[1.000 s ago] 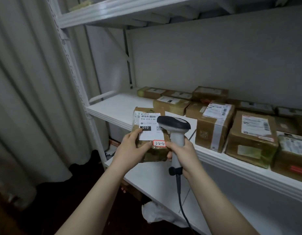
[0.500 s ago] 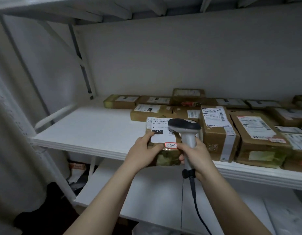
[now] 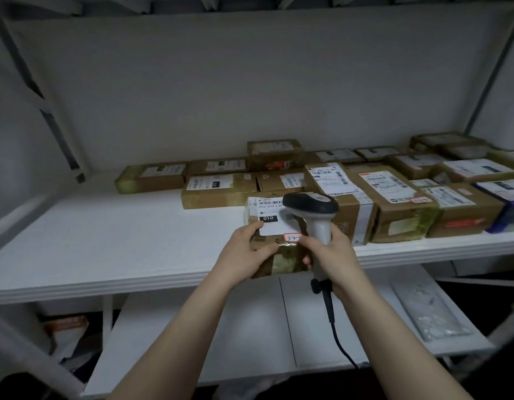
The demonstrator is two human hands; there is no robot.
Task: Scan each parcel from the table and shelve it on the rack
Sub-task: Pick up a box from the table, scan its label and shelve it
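Note:
A small brown cardboard parcel (image 3: 281,255) with a white shipping label and a red-edged sticker is held over the front edge of the white rack shelf (image 3: 105,243). My left hand (image 3: 244,252) grips its left side, thumb on the label. My right hand (image 3: 328,252) grips the handle of a white barcode scanner (image 3: 313,209) with a black head, and its fingertips touch the parcel's right side near the sticker. The scanner's head hides part of the label. Its black cable hangs down beside my right forearm.
Several taped cardboard parcels (image 3: 394,197) fill the back and right of the same shelf. The left part of that shelf is bare white board. A lower shelf (image 3: 250,327) holds a flat clear-wrapped packet (image 3: 426,313) at the right. Metal uprights stand at both sides.
The view has swung right and closer to the rack, so the shelf now fills the frame. Both hands keep the same hold on parcel and scanner, now over the shelf's front edge.

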